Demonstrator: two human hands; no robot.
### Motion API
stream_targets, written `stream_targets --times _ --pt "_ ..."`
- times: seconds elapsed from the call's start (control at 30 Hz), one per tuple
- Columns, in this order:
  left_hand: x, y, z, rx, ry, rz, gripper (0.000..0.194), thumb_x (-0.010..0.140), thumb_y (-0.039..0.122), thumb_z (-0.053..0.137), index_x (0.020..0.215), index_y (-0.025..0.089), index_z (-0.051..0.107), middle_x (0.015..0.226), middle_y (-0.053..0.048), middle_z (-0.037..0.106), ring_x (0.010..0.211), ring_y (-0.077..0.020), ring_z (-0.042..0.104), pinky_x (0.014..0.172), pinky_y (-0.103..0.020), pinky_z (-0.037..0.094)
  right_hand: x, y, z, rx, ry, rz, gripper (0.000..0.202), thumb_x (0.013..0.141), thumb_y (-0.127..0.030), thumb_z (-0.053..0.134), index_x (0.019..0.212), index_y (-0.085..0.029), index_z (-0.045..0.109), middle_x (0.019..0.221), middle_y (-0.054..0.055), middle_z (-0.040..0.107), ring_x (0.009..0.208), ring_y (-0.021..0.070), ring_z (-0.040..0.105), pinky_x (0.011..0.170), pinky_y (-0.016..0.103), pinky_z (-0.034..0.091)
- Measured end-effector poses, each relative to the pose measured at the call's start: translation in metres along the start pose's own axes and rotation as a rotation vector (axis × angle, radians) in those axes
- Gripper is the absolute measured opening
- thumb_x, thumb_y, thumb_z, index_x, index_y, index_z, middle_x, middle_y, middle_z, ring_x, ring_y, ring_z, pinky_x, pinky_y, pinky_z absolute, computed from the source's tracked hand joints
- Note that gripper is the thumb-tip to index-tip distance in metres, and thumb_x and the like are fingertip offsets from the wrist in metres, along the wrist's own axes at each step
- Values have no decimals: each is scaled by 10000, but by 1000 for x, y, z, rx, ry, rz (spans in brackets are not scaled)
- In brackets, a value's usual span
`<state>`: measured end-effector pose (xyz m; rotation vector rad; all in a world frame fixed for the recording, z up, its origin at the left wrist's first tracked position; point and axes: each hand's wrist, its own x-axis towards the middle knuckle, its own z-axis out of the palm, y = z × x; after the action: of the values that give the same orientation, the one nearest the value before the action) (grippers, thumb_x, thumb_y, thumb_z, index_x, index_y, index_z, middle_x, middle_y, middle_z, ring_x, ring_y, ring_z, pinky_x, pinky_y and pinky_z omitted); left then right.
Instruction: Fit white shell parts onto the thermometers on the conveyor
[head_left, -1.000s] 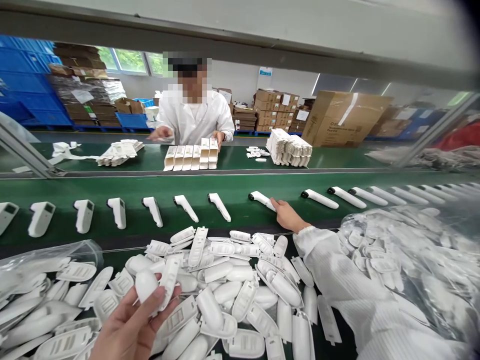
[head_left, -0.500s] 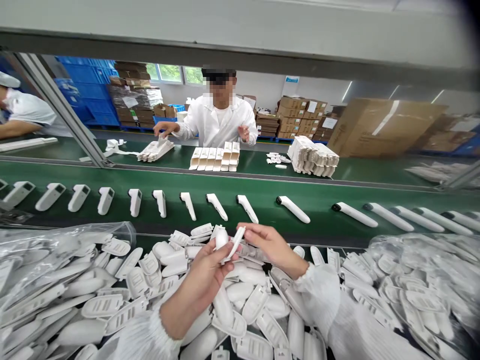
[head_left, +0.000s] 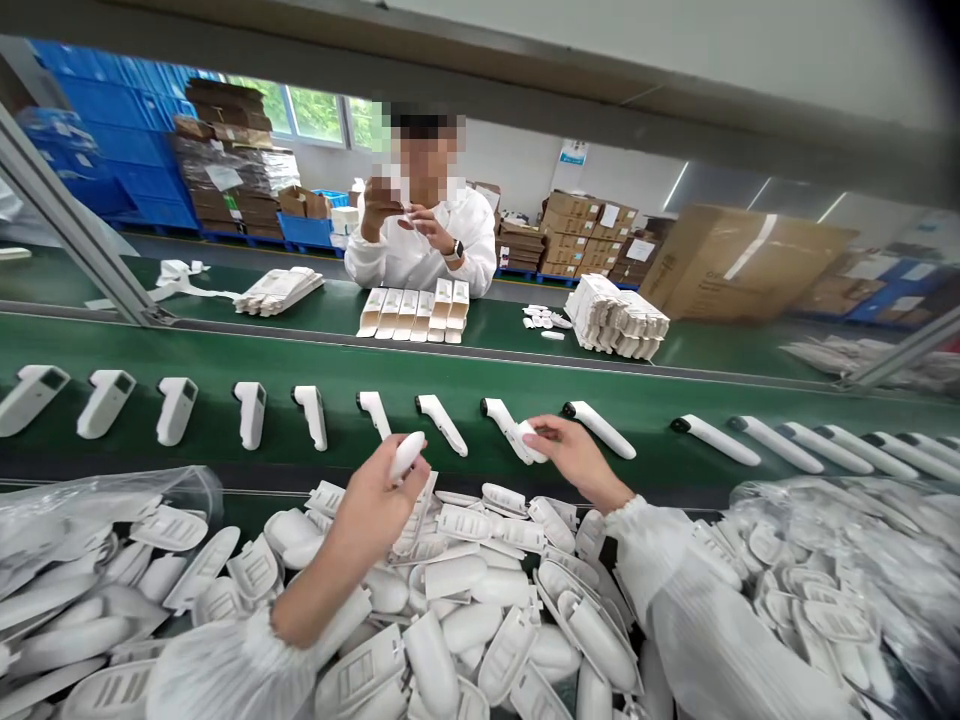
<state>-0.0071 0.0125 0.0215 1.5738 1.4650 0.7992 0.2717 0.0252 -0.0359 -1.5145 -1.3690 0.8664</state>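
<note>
Pinching a smooth rounded white cover point(head_left: 407, 455) in the left hand point(head_left: 375, 505), fingertips clamped around it just above the parts heap. Right hand point(head_left: 574, 455) has fingers closed on a second cover point(head_left: 531, 440), pressed against a white thermometer point(head_left: 506, 428) on the green belt point(head_left: 450, 385) (matte, rubbery-looking). Ribbed glossy plastic shells point(head_left: 465, 580) piled below.

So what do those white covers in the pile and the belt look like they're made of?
White covers: seemingly moulded plastic, smooth with a slight sheen; their undersides show ribs and clips. The left hand holds one cover.
Belt: probably rubber or PVC, a seamless, matte green surface.
</note>
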Motion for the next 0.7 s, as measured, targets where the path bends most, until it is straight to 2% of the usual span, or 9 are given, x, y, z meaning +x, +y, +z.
stream_targets --times 0.07,0.17,0.23,0.33,0.43,0.5,0.53,0.6,0.7 --pt "11 -7 -9 298 -40 67 361 871 442 556 1148 213 594 1042 -68 676 903 -251 626 683 -297 443 7 16 0 -347 -15 -38 280 822 -290 660 1086 -205 698 992 67 707 881 236 650 828 373 500" --pt "17 -14 -7 653 -130 143 371 858 432 558 1132 188 614 1130 -122 674 1059 -321 602 740 -347 450 13 34 12 -705 -48 -91 479 884 -167 557 1362 -174 553 1113 130 694 1010 274 648 898 383 482" --pt "16 -18 0 817 -184 201 294 855 365 560 1068 181 643 1073 -133 697 1062 -331 604 776 -369 450 17 42 18 -859 -27 -112 497 926 -163 500 1422 -123 489 1113 172 686 1048 295 639 910 387 479" --pt "15 -22 9 904 -188 277 227 840 206 528 1019 170 664 973 -144 716 1008 -311 627 826 -383 438 21 47 18 -947 -10 -115 451 970 -210 463 1403 -95 512 1073 186 692 1052 303 634 927 394 479" --pt "19 -26 5 737 -194 218 294 832 149 479 1059 200 659 919 -115 714 878 -272 648 736 -341 435 17 37 15 -934 15 -132 447 963 -255 505 1380 -99 540 1110 202 681 1105 340 597 963 466 462" --pt "23 -26 -3 478 -216 113 264 849 214 490 1057 228 652 883 -72 703 781 -239 642 663 -305 423 7 22 20 -784 95 -188 460 950 -316 540 1367 -123 557 1268 209 617 1184 355 544 1005 508 433" --pt "25 -26 -6 310 -218 69 237 848 264 518 1041 231 651 889 -56 698 775 -228 638 656 -294 425 0 12 25 -638 106 -209 462 949 -359 544 1360 -149 568 1334 191 581 1199 343 537 1013 502 435" --pt "25 -23 -10 -45 -214 8 252 805 352 606 1012 213 651 924 -43 689 809 -216 629 682 -281 443 -14 -12 42 -248 -13 -182 465 948 -446 532 1343 -207 586 1366 133 574 1167 294 572 970 451 488" --pt "18 -15 -3 -423 -293 -42 368 714 390 708 1006 175 647 897 -43 676 790 -197 607 670 -270 448 -34 -45 71 271 -337 -25 474 906 -524 577 1282 -241 635 1227 81 666 1042 242 640 856 387 545"
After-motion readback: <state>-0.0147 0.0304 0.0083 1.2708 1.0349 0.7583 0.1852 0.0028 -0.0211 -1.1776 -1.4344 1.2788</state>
